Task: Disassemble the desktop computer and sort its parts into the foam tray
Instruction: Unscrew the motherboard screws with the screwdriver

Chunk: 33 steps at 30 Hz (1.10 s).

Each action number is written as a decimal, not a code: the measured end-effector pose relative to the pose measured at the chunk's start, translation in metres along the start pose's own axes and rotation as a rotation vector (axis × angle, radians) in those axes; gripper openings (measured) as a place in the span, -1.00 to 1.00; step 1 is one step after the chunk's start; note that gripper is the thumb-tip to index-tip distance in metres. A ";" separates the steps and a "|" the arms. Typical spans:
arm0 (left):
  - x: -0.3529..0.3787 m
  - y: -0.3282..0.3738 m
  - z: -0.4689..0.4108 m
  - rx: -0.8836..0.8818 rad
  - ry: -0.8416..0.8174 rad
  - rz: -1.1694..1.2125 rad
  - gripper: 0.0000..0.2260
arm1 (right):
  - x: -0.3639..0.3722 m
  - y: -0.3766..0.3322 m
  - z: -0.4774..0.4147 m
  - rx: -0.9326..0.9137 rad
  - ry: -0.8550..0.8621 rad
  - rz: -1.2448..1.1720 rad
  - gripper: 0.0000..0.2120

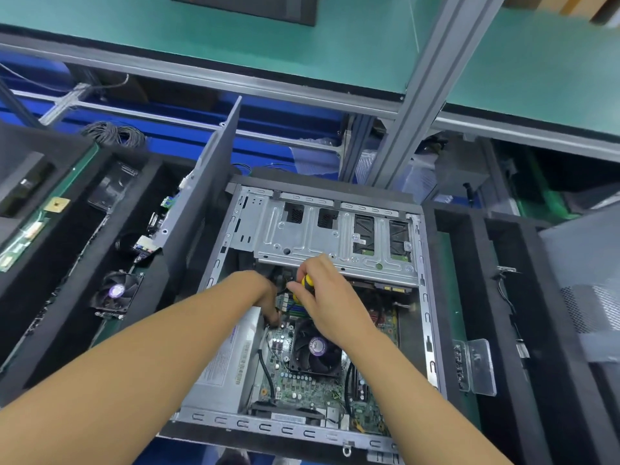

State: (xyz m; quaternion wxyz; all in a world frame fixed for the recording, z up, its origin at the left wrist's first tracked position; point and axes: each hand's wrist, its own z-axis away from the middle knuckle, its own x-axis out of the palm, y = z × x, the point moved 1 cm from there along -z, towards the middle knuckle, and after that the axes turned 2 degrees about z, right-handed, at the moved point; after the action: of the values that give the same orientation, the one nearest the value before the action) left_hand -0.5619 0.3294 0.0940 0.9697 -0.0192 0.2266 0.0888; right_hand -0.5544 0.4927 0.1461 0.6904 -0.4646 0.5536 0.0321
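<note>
Forearms reach into the opened desktop computer [339, 229] beside the foam tray [67, 297]. Right hand [323, 297] grips a yellow screwdriver [307, 282], angled down-left toward the left hand [265, 295] just beside it. Whether the left hand holds anything is hidden.

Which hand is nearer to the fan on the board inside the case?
Right. The right hand, gripping a screwdriver, lies over the far edge of the fan; the left hand is farther off, up and left of it.

Ahead of you a green-matted shelf [335, 55] runs across above the blue worktop [295, 129]. A grey aluminium post [426, 85] rises at the worktop's far edge, and a coil of black cable [114, 132] lies towards its far left corner.
</note>
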 end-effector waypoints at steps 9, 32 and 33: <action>0.002 -0.009 0.003 0.062 0.072 0.079 -0.54 | 0.028 0.003 -0.010 -0.078 -0.054 0.169 -0.82; 0.003 -0.004 -0.001 0.147 0.064 0.083 -0.78 | 0.028 0.006 -0.009 -0.075 -0.074 0.127 -0.85; 0.003 -0.003 0.000 0.158 0.080 0.077 -0.81 | 0.028 0.005 -0.010 -0.078 -0.076 0.131 -0.85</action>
State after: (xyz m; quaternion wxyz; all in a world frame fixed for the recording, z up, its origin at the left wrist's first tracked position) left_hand -0.5584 0.3273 0.0926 0.9543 0.0624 0.2720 0.1071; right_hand -0.5537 0.4753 0.1217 0.6887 -0.4522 0.5547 0.1164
